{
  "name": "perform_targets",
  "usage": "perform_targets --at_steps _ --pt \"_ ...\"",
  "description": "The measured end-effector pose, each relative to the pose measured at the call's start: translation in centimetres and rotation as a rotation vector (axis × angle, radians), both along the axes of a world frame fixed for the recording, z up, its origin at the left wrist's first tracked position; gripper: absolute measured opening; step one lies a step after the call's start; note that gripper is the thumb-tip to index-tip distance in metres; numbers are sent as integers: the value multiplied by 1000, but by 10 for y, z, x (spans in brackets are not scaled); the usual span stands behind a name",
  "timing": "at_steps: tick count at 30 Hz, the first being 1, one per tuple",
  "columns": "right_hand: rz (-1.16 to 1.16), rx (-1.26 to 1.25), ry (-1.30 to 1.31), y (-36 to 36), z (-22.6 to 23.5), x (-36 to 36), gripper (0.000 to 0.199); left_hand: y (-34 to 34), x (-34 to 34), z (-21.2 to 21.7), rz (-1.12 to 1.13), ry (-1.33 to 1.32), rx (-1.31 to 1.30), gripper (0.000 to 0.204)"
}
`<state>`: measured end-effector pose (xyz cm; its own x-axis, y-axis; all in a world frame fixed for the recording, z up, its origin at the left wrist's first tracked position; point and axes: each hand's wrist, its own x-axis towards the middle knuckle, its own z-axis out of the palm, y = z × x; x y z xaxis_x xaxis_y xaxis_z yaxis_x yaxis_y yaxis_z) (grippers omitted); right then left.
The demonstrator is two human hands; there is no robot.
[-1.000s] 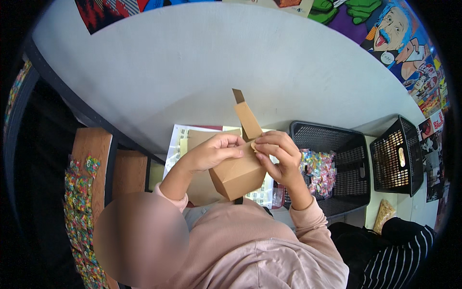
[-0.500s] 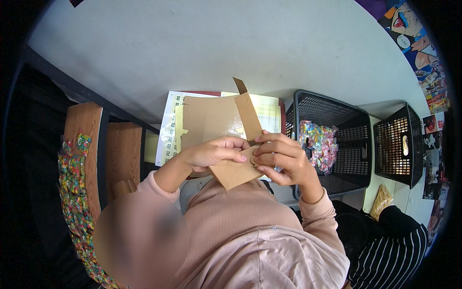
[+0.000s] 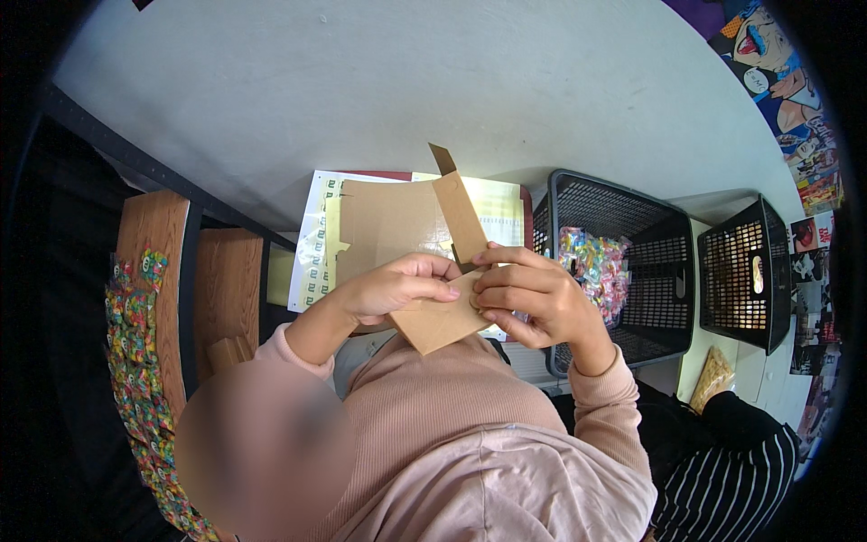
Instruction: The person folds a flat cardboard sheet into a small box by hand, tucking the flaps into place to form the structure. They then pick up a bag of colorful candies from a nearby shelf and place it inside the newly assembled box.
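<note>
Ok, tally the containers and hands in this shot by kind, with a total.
Cardboard box, held by both hands: 1
Black mesh baskets: 2
Hands: 2, left hand and right hand
Total: 5

The person's got on a pale dusty-pink long-sleeved top [image 3: 470,434] in a fine ribbed knit, kind of snug across the chest and looser lower down where the fabric bunches into soft folds. Both sleeves run all the way to the wrist and end in narrow ribbed cuffs, one at the left hand [image 3: 397,287] and one at the right hand [image 3: 533,303], and both hands are bare, no gloves, rings or watch that I can make out. Nails look short and plain.
</note>
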<state>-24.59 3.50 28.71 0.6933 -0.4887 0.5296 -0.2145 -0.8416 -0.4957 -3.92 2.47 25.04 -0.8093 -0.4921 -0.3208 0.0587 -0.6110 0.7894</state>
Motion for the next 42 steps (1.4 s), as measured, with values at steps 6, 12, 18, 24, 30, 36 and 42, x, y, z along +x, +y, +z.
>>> perform_targets --at_steps 6,12,18,24,30,36,42 --pt "-8 -7 64 0 6 2 17 -1 3 0 16 -1 -35 22" --pt "-44 66 52 3 -4 1 21 -1 3 1 25 31 -6 21" --pt "-23 28 29 5 -8 3 23 7 -2 1 88 -53 -18 21" --pt "8 11 24 4 -11 2 22 8 0 7 87 -145 -66 20" --pt "23 7 64 2 -7 3 22 11 0 -1 149 -160 -153 21" --pt "39 17 101 0 -8 3 22 11 0 0 160 -121 -167 21" --pt "49 22 111 -2 -5 5 23 10 3 2 157 -131 -153 21"
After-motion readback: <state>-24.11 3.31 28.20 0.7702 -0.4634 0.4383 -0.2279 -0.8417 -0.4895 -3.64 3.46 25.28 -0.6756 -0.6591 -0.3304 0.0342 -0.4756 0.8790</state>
